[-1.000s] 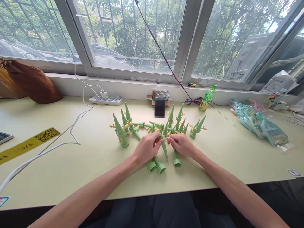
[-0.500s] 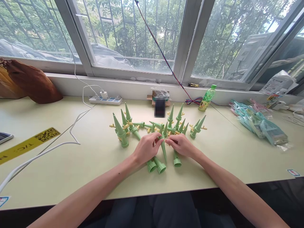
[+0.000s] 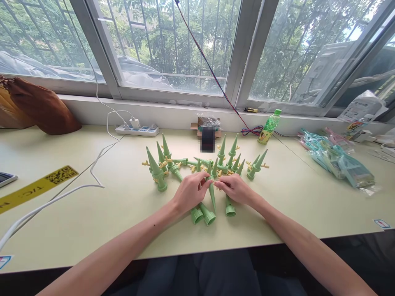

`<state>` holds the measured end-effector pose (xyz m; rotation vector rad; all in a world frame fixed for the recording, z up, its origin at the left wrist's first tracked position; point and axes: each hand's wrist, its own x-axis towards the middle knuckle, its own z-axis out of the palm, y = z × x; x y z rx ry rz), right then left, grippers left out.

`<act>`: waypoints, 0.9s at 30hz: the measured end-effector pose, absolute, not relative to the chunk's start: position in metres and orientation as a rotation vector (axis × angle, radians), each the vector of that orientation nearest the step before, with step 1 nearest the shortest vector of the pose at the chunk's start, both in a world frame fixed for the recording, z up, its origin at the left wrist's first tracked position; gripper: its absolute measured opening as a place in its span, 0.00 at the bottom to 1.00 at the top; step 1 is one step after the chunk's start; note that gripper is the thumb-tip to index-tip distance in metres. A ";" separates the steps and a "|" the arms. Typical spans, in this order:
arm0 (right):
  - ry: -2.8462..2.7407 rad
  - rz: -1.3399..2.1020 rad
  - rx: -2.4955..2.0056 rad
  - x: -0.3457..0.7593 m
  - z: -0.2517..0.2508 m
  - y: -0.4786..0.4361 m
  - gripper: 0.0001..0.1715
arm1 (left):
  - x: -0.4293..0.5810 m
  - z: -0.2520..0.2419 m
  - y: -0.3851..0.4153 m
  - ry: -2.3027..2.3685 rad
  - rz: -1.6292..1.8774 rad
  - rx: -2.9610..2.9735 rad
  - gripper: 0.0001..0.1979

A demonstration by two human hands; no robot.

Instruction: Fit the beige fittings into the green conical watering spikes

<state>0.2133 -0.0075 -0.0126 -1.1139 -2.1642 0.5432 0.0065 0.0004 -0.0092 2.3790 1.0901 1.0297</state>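
My left hand [image 3: 195, 190] is closed on a green plastic plant-watering spike [image 3: 212, 198], whose pointed end hangs down towards me. Right beside it, my right hand [image 3: 233, 187] pinches at the spike's side; whatever small piece is between those fingertips is mostly hidden. Two hollow green spikes [image 3: 208, 218] lie below my left hand, their ribbed open ends facing me. Another hollow spike [image 3: 230, 210] lies under my right hand. Behind my hands several green spikes with yellow valves stand or lie, among them an upright spike [image 3: 158, 174] at the left and another spike [image 3: 256, 166] at the right.
A green-capped drink bottle [image 3: 269, 127] and a power strip [image 3: 137, 130] stand at the back by the window. Bagged blue-green items [image 3: 339, 158] lie to the right. A white cable [image 3: 98, 164] and yellow tape [image 3: 40, 187] cross the left side of the table [image 3: 101, 222].
My right fingertips have shifted very slightly towards the spike in my left hand. Everything else looks the same.
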 end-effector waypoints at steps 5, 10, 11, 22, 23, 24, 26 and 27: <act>-2.160 0.532 -1.101 0.214 -0.013 -0.009 0.24 | 0.007 -0.008 0.000 1.086 1.017 2.384 0.07; -2.183 0.553 -1.108 0.214 -0.013 -0.008 0.25 | 0.008 -0.008 0.001 1.085 1.024 2.373 0.08; -2.183 0.547 -1.112 0.214 -0.013 -0.008 0.25 | 0.007 -0.009 0.001 1.084 1.020 2.371 0.08; -2.189 0.550 -1.090 0.214 -0.011 -0.009 0.26 | 0.007 -0.007 0.000 1.095 1.008 2.374 0.09; -2.187 0.541 -1.094 0.214 -0.011 -0.009 0.26 | 0.007 -0.007 0.000 1.096 1.004 2.373 0.09; -2.186 0.533 -1.098 0.214 -0.011 -0.009 0.27 | 0.007 -0.006 0.000 1.096 1.001 2.373 0.09; -2.187 0.527 -1.101 0.214 -0.011 -0.009 0.26 | 0.007 -0.006 -0.001 1.093 0.986 2.377 0.08; -2.191 0.531 -1.101 0.214 -0.011 -0.009 0.26 | 0.007 -0.005 -0.001 1.092 0.981 2.380 0.08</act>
